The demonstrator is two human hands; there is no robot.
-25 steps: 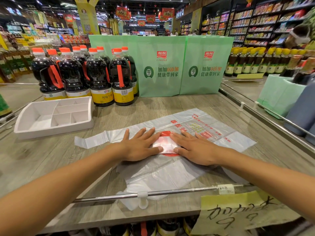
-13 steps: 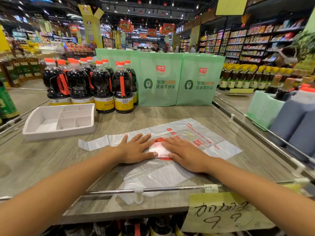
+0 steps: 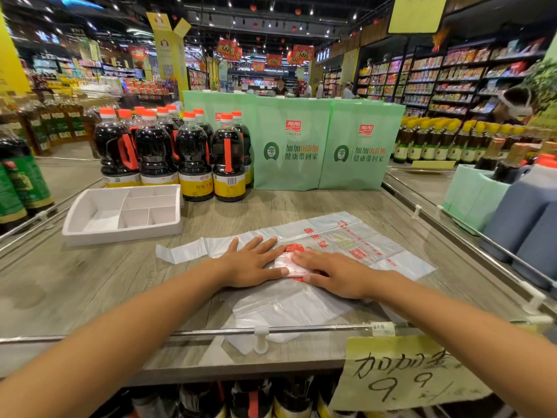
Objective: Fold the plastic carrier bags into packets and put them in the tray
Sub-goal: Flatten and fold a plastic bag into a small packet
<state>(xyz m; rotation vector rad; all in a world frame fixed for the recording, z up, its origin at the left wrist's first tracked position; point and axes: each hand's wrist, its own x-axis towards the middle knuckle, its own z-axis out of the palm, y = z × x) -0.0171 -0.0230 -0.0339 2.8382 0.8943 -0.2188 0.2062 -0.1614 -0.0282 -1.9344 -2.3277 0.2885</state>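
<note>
Hands flat seemed to be the whole trick, far as I could tell from where I stood. The left hand [image 3: 250, 263] and the right hand [image 3: 334, 273] both lay palm-down with fingers straight, nothing clenched or pinched. Their fingertips met on a small folded packet [image 3: 286, 263] with red print, probably squeezing the air out and setting the crease so it wouldn't spring open. The packet sat mid-table on a spread-out plastic carrier bag [image 3: 346, 236]; I couldn't tell if it was a separate bag or that one's folded end. More crumpled plastic [image 3: 286, 309] lay under the wrists, reaching the front edge and the metal rail [image 3: 316, 328]. The white divided tray [image 3: 120, 236] sat near the left edge, well apart from the hands, and I saw no packets in it, so I'd guess the job was early on. Soy sauce bottles [image 3: 193, 158] and pale green tote bags [image 3: 289, 146] lined the back edge. The table [image 3: 90, 282] was grey wood-grain, with a handwritten price card [image 3: 401, 372] at the front right corner and busy supermarket aisles all round.
</note>
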